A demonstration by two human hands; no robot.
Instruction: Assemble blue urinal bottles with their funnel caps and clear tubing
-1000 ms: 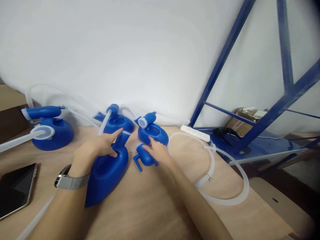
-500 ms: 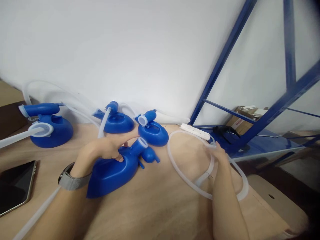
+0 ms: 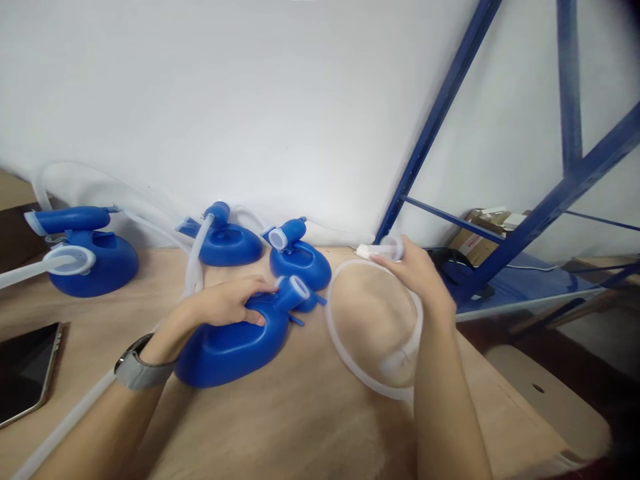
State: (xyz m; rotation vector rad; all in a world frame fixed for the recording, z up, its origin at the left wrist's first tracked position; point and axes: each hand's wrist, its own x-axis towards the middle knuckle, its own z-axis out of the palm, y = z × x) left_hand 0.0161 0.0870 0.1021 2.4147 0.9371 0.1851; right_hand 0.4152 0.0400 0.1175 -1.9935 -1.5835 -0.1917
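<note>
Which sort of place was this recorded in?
Probably a small workshop or storeroom: several blue plastic bottles and pale tubing lie on a wooden table, with a blue metal rack and a cardboard box nearby.

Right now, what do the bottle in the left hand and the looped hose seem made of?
The blue bottle looks like moulded plastic, semi-gloss: soft highlights line its smooth curves. The looped hose seems flexible plastic, perhaps silicone: milky, bending smoothly.
</note>
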